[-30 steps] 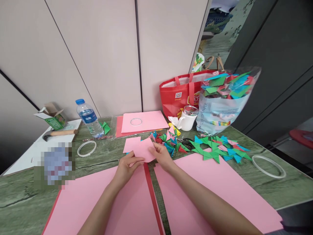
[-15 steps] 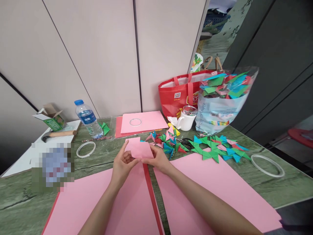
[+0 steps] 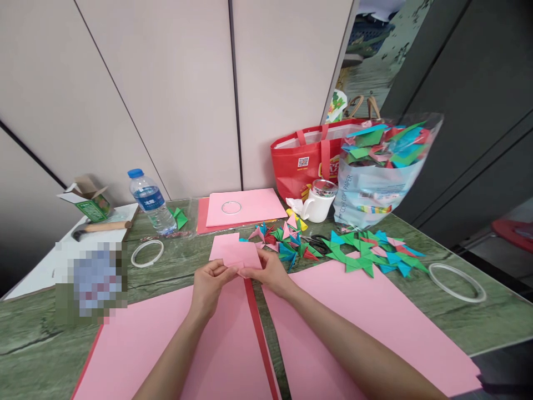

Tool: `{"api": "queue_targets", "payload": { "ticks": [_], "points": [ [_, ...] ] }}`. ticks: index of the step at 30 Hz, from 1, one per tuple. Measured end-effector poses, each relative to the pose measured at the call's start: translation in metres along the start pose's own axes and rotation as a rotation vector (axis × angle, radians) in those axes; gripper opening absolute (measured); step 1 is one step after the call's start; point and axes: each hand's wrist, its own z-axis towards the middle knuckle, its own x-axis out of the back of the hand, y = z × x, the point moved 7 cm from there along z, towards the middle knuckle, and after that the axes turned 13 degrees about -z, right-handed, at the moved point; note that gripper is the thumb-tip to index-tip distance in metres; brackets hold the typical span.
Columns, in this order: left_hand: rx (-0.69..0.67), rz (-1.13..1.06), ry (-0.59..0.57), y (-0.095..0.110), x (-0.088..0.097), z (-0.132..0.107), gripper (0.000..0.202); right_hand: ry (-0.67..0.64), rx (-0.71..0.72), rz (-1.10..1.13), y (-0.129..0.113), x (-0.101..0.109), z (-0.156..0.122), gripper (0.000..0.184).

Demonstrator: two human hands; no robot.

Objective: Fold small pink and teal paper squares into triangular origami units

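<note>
A small pink sheet of paper (image 3: 239, 251) is pinched between both hands above the table, creased along its near edge. My left hand (image 3: 210, 284) has its fingers curled behind that edge with the thumb pressed on top. On the right side, my right hand (image 3: 270, 272) grips the paper between thumb and fingers. The two thumbs nearly meet at the near edge. Large pink sheets (image 3: 175, 344) lie below my hands, with a red strip (image 3: 260, 339) showing at the side. Just beyond is a pile of folded colored paper pieces (image 3: 287, 241).
A water bottle (image 3: 152, 203), a hammer (image 3: 106, 226) and an opened box (image 3: 91, 203) are at left. White rings (image 3: 457, 283) lie on the table. Scissors (image 3: 318, 243), a white mug (image 3: 320, 203), a red bag (image 3: 297, 166) and a plastic bag of folded paper (image 3: 370, 186) stand behind.
My left hand has slid from the paper's left side down to its near edge, and its fingers have curled in. My right hand stays almost where it was.
</note>
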Motion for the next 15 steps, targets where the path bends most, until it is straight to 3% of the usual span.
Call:
{"api": "queue_targets", "payload": {
  "ticks": [5, 10, 15],
  "points": [
    [0.001, 0.002, 0.030, -0.0015, 0.0011, -0.0007, 0.021, -0.001, -0.005, -0.019, 0.0017, 0.0002, -0.0001, 0.031],
    [-0.026, 0.018, 0.057, -0.0021, 0.0034, -0.0005, 0.023, -0.017, 0.009, 0.004, -0.0009, -0.0006, -0.0007, 0.037],
    [0.000, -0.036, 0.021, -0.0073, 0.0020, 0.0007, 0.022, 0.000, -0.020, 0.027, 0.0008, 0.0012, 0.0002, 0.036]
  ]
}}
